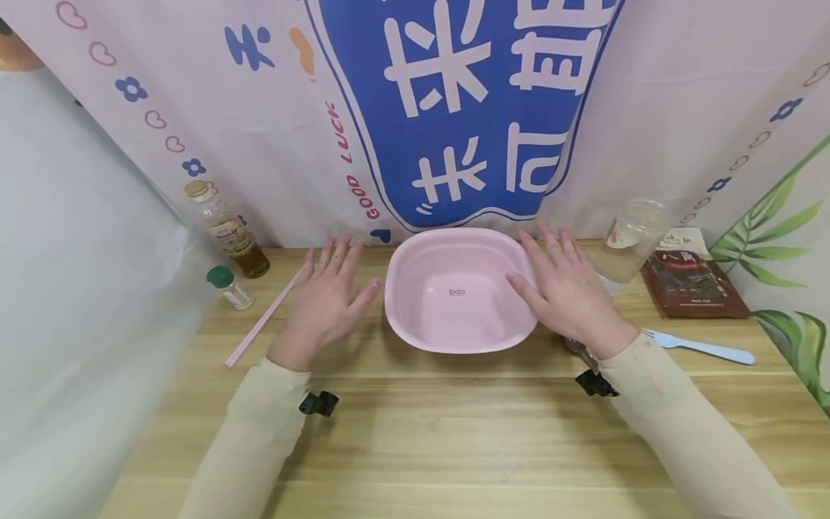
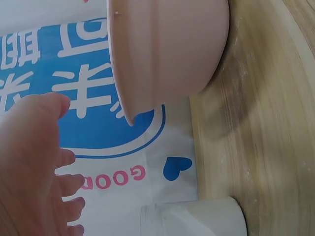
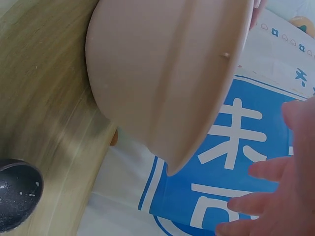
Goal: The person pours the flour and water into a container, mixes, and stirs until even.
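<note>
Wooden desk [image 1: 454, 432] under everything, running left to right beneath both grips. Pink basin [image 1: 457, 288] squarely between the 2 grips, mouth up, nothing visible inside, long axis lying left to right, so 1 rounded end faces each palm. Right hand [image 1: 567, 292] the nearer grip: fingers straight and spread, thumb tip at or on the basin's right rim, palm just outside the wall, nothing held. Left hand [image 1: 324, 299] also flat and spread, holding nothing, a clear gap of bare desk between its thumb and the basin's left rim; same gap seen from the left wrist view, basin wall apart from the fingers.

Beyond the right grip, farther right: clear plastic jar [image 1: 632, 238], dark red packet [image 1: 697, 285], pale blue fork [image 1: 700, 347]. Outside the left grip, farther left: pink chopsticks [image 1: 266, 317] lying aslant, just beside the little finger; past them a small green-capped bottle [image 1: 230, 287] and a taller oil bottle [image 1: 227, 229].
</note>
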Motion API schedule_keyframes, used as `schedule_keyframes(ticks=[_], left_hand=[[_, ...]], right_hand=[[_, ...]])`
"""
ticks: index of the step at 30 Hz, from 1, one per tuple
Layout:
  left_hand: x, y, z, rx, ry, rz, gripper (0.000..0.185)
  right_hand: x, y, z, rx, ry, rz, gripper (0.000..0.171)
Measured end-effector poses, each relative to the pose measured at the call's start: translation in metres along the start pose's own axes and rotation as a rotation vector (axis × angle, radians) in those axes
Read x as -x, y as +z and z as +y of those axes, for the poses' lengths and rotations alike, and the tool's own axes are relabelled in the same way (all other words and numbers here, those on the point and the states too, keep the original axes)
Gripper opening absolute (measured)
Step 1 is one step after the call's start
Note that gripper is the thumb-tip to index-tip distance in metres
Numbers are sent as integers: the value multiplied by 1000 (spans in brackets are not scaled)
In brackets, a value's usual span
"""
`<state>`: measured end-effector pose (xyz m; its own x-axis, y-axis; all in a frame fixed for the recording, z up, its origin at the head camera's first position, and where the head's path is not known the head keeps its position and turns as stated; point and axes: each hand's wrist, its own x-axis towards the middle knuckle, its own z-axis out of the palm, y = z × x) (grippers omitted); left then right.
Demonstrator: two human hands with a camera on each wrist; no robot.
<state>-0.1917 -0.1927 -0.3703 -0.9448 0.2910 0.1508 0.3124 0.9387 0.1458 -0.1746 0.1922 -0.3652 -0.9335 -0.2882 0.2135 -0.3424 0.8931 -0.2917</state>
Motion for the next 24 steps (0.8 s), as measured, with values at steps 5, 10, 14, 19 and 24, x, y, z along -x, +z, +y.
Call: schedule_keyframes(ticks=[5,10,14,19,24], left_hand=[[-1,-2,-5,69,6,42,81],[1,-5,-15,177,-12,87,77],[5,-8,-24,264,-58,126,72],[10,-11,-32,360,-97,215,63],[15,-12,-40,436,-59,315,54]], right_hand=[[0,-1,5,-104,-12,0,72],[-3,0,12,-267,-40,115,54],[-3,4,18,-383,-29,216,42],[-3,8,25,-475,14,275,35],[-4,14,31,-537,77,297,32]])
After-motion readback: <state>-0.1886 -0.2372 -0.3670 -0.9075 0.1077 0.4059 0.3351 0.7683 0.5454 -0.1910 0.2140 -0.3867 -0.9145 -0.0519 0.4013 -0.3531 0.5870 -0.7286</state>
